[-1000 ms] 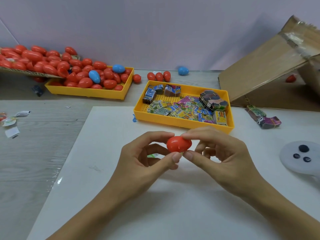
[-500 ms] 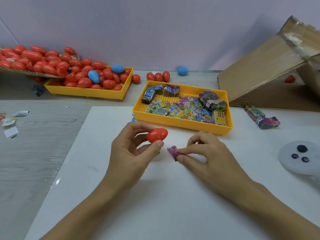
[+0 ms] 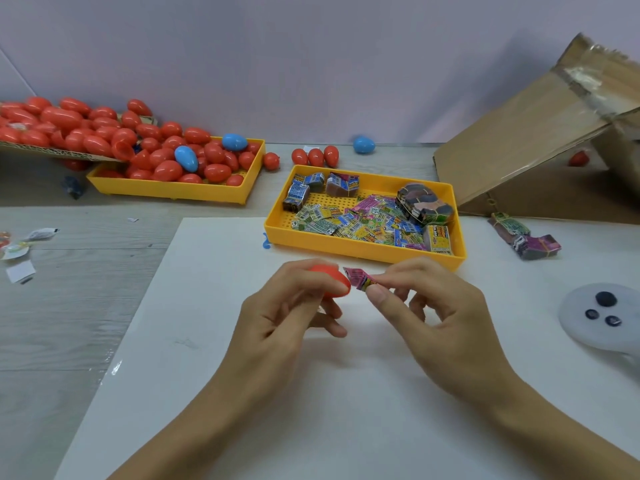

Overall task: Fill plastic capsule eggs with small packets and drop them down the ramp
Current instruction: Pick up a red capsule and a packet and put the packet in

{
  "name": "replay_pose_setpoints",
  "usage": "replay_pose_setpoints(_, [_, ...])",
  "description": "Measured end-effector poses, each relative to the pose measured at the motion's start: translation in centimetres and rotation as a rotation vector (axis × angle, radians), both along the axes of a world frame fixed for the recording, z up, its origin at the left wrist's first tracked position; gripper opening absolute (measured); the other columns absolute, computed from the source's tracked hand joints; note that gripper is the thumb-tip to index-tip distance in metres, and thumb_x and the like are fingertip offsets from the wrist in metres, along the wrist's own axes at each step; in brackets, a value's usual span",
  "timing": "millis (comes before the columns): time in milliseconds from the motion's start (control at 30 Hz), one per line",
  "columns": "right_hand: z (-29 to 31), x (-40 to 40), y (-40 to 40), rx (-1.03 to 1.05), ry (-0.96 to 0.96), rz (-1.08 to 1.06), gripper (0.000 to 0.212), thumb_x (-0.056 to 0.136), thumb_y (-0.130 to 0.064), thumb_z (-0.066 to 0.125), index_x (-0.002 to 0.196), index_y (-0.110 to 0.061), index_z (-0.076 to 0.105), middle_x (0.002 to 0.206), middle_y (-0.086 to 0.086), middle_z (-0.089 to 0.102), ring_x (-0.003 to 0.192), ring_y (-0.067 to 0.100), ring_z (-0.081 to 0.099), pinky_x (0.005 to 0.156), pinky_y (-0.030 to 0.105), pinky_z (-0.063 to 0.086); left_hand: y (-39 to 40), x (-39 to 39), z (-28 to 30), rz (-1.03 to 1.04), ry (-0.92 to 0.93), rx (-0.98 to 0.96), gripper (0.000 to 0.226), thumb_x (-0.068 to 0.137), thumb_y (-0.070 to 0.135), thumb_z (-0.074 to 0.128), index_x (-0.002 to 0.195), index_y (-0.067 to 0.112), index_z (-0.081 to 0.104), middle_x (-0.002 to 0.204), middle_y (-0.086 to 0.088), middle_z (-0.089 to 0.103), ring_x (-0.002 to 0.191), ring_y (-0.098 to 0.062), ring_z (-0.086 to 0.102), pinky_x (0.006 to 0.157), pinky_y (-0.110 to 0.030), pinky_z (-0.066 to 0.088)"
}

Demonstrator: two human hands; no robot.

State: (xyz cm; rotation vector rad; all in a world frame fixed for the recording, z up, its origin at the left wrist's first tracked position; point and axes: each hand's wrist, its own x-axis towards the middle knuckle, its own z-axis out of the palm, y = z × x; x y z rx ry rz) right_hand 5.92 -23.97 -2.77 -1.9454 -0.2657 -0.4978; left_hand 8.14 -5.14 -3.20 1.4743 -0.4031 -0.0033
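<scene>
Red capsule egg [image 3: 330, 280] held up in the left hand [image 3: 287, 317], just this side of the packet tray [image 3: 363, 249], over the white sheet [image 3: 214, 341]. Fingers curled round it from behind, thumb on the near side, so mostly hidden; can't tell if open or snapped together. Forearm coming in from the bottom left, wrist bent a little, palm turned toward the right.

Pink packet [image 3: 358, 279] pinched between thumb and forefinger of the right hand [image 3: 440, 317], pointed at the egg and just about touching its right end. Other right fingers loosely curled underneath, forearm angling in from the bottom right. Both hands raised off the sheet, nearly meeting in front of the packet tray.

Packet tray itself: yellow, full of loose little printed packets plus a few rubber-banded bundles. Left of it and further back, a second yellow tray [image 3: 166, 190] heaped with red eggs and a couple of blue ones. Right of the packet tray and behind, cardboard ramp [image 3: 526, 143] sloping up. Two bundles [image 3: 524, 235] lying just right of the packet tray, and a white controller [image 3: 602, 317] further right, nearer the edge.
</scene>
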Motion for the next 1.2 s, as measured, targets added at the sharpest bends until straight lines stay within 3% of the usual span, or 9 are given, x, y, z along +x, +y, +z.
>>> replay_pose_setpoints(167, [-0.2,-0.4,0.4,-0.171,-0.078,-0.015,0.012,0.086,-0.028,0.071,0.091,-0.018,0.076,0.088,-0.008,0.064,0.075,0.008,0.057,0.057,0.016,0.039,0.0,-0.2,0.2,0.041,0.02,0.085,0.022,0.089,0.009,0.054,0.091,0.007,0.075,0.113,-0.005,0.062,0.081,-0.026,0.068,0.072,-0.026,0.057])
replay_pose_setpoints(300, [0.0,-0.4,0.3,-0.276,-0.116,-0.018,0.011,0.084,-0.023,0.073,0.088,-0.013,0.077,0.085,-0.004,0.064,0.077,0.0,0.052,0.068,0.005,0.034,-0.1,-0.6,0.8,0.035,-0.006,0.122,0.026,0.082,0.034,0.063,0.09,0.014,0.078,0.114,-0.006,0.06,0.089,-0.026,0.07,0.073,-0.022,0.057])
replay_pose_setpoints(400, [0.1,-0.5,0.3,-0.35,-0.156,-0.034,0.014,0.082,-0.025,0.075,0.086,-0.012,0.077,0.085,-0.002,0.065,0.078,0.005,0.052,0.07,0.005,0.033,-0.4,-0.7,0.8,0.008,0.042,0.111,0.024,0.079,0.037,0.068,0.083,0.017,0.081,0.112,-0.002,0.061,0.091,-0.021,0.071,0.072,-0.022,0.058])
replay_pose_setpoints(500, [0.1,-0.6,0.1,-0.363,-0.17,-0.013,0.019,0.083,-0.031,0.077,0.088,-0.013,0.077,0.087,-0.002,0.065,0.081,0.009,0.055,0.072,0.006,0.034,-0.2,-0.3,0.4,-0.003,0.105,0.079,0.012,0.078,0.026,0.076,0.078,0.015,0.08,0.112,0.002,0.064,0.088,-0.022,0.072,0.072,-0.022,0.057])
replay_pose_setpoints(667, [0.4,-0.4,-0.4,-0.37,-0.153,0.088,0.044,0.079,-0.035,0.08,0.118,-0.015,0.071,0.11,0.001,0.062,0.101,0.014,0.059,0.08,0.013,0.041,0.2,0.1,0.2,-0.068,0.214,-0.057,0.02,0.073,0.028,0.074,0.074,0.009,0.076,0.118,-0.004,0.064,0.086,-0.034,0.072,0.074,-0.036,0.057])
replay_pose_setpoints(833, [0.2,-0.3,-0.6,-0.35,-0.237,0.097,0.019,0.085,-0.023,0.069,0.099,-0.015,0.078,0.107,0.001,0.067,0.095,0.018,0.062,0.069,0.032,0.046,0.0,0.0,0.4,-0.119,0.212,-0.008,0.024,0.076,0.031,0.072,0.07,0.007,0.075,0.116,-0.004,0.065,0.089,-0.025,0.072,0.075,-0.033,0.057])
replay_pose_setpoints(1033, [0.9,-0.7,-0.6,-0.198,-0.162,0.212,0.034,0.081,-0.024,0.08,0.113,-0.015,0.072,0.111,0.003,0.064,0.102,0.015,0.062,0.077,0.021,0.046,-0.1,-0.2,0.7,-0.151,0.233,-0.06,0.024,0.076,0.03,0.07,0.065,0.009,0.074,0.109,0.001,0.067,0.084,-0.028,0.07,0.071,-0.033,0.057])
replay_pose_setpoints(1100, [1.1,-0.7,-0.7,-0.105,-0.093,0.236,0.03,0.085,-0.027,0.072,0.113,-0.017,0.07,0.111,0.0,0.065,0.099,0.018,0.064,0.072,0.025,0.048,0.0,-0.2,0.8,-0.154,0.236,-0.058,0.025,0.076,0.03,0.07,0.066,0.009,0.074,0.11,-0.001,0.067,0.084,-0.033,0.069,0.071,-0.034,0.056])
replay_pose_setpoints(1200, [1.2,-0.6,-0.9,-0.04,-0.035,0.219,0.029,0.086,-0.018,0.07,0.114,-0.019,0.068,0.108,-0.006,0.067,0.093,0.017,0.068,0.068,0.032,0.051,0.1,-0.1,0.8,-0.156,0.205,-0.006,0.027,0.079,0.032,0.069,0.067,0.007,0.074,0.113,-0.002,0.067,0.087,-0.026,0.07,0.071,-0.032,0.057])
